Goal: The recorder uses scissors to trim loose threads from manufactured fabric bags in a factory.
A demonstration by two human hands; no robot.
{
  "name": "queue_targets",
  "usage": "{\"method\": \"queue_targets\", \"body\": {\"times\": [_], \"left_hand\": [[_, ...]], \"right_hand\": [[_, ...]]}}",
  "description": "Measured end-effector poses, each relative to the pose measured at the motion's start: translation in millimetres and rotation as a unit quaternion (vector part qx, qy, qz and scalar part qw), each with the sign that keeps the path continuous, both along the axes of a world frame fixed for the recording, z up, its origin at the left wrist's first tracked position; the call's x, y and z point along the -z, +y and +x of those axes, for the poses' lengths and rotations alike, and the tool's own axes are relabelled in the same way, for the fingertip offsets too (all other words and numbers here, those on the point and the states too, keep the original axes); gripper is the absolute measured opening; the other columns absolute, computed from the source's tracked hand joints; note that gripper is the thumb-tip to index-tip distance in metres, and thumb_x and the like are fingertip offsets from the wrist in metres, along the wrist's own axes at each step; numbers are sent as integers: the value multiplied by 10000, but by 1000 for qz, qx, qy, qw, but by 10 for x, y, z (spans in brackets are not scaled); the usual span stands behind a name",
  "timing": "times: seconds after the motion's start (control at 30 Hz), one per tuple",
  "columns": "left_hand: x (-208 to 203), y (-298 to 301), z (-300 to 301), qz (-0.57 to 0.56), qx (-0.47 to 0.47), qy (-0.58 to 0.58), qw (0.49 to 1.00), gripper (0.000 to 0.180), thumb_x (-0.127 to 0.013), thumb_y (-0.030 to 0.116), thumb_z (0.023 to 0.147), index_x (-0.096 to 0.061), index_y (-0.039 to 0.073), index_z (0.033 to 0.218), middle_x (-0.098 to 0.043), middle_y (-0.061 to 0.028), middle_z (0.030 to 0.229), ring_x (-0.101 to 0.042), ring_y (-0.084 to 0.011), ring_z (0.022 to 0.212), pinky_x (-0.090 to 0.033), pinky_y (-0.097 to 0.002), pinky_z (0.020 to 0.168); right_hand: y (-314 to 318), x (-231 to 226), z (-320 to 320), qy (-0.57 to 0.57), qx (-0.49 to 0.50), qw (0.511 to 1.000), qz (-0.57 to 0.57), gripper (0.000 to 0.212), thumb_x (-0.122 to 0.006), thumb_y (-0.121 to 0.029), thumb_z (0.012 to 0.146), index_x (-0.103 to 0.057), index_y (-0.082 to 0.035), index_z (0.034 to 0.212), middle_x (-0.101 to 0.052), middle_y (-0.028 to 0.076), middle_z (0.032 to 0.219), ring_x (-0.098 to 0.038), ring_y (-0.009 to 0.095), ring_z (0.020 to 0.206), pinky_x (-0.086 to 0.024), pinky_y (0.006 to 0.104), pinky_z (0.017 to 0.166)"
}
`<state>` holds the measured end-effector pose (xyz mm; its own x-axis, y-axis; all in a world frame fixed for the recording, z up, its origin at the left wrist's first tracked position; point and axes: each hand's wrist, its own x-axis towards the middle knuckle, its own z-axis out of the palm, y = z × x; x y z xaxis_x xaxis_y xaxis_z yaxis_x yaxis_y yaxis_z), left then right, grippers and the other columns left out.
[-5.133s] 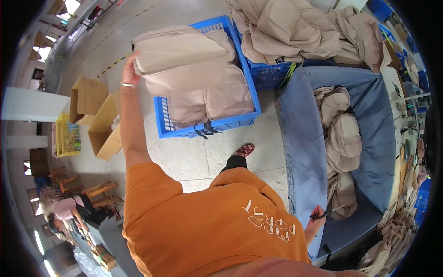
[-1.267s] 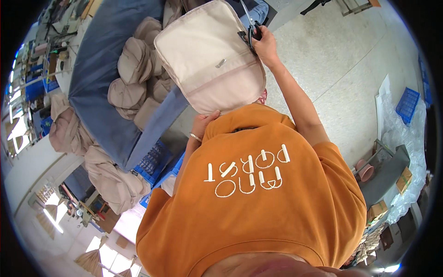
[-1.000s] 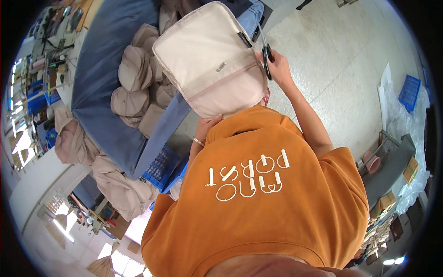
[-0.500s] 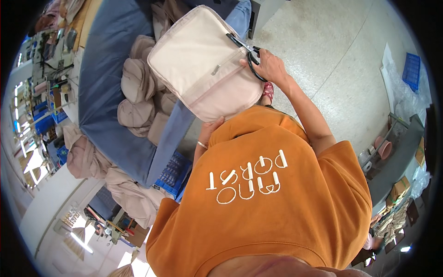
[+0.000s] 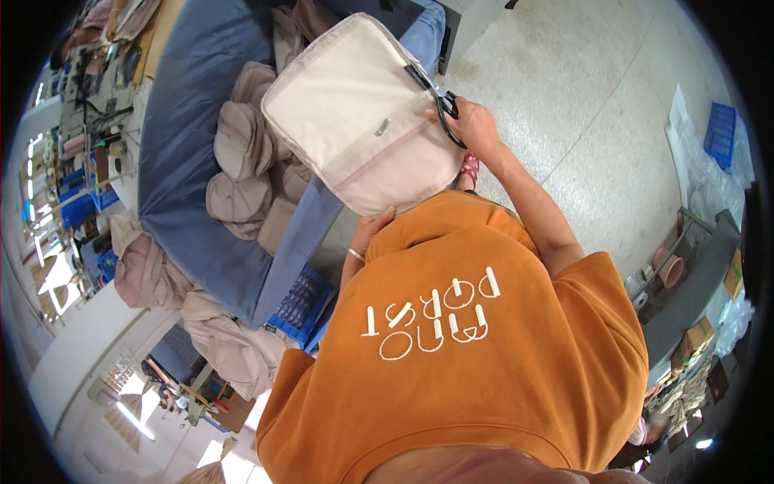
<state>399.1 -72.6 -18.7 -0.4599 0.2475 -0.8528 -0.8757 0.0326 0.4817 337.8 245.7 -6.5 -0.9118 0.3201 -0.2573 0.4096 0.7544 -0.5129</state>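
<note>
My right hand (image 5: 479, 129) is closed round the black handles of a pair of scissors (image 5: 446, 113). Their blades point up and left along the right edge of a beige fabric bag panel (image 5: 347, 93), which has rounded corners, piped edges and a small metal zip pull (image 5: 382, 127) on a seam across it. The panel's near edge is gripped by my left hand (image 5: 372, 229), whose fingers are partly hidden beneath the cloth.
A blue cloth-sided bin (image 5: 193, 137) at left holds several beige sewn pieces (image 5: 242, 141). More beige fabric (image 5: 230, 335) hangs over its near side, beside a blue plastic crate (image 5: 300, 302). Bare floor (image 5: 572, 89) shows at right, with a grey bench (image 5: 693, 282) farther over.
The scissors have moved slightly right and down along the panel's edge, and their handles look closer together. The panel has shifted slightly right. My left hand keeps its grip.
</note>
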Motion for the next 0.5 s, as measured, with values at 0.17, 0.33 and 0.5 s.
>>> {"method": "queue_targets", "body": {"times": [0.17, 0.33, 0.5], "left_hand": [[-3, 11, 35, 39, -16, -5, 999, 243, -728, 171, 864, -683, -28, 996, -700, -73, 919, -651, -130, 767, -529, -276, 657], [14, 6, 44, 12, 6, -4, 1000, 236, -719, 162, 870, -682, -23, 1014, -700, -63, 923, -650, -130, 784, -527, -276, 666], [84, -24, 24, 6, 28, 30, 999, 232, -715, 159, 873, -683, -18, 1020, -699, -58, 923, -648, -126, 785, -527, -276, 672]], "right_hand": [[20, 57, -88, 69, -2, 997, 34, 797, -507, -753, 803, -585, 40, 782, -658, 224, 707, -671, 377, 671, -527, 448, 585], [26, 55, -245, 66, -22, 996, 56, 797, -508, -751, 804, -570, 42, 764, -652, 237, 704, -662, 397, 664, -523, 460, 578], [-15, 103, -241, 52, -18, 998, 39, 707, -563, -670, 832, -554, 32, 757, -632, 250, 683, -652, 416, 706, -512, 477, 620]]}}
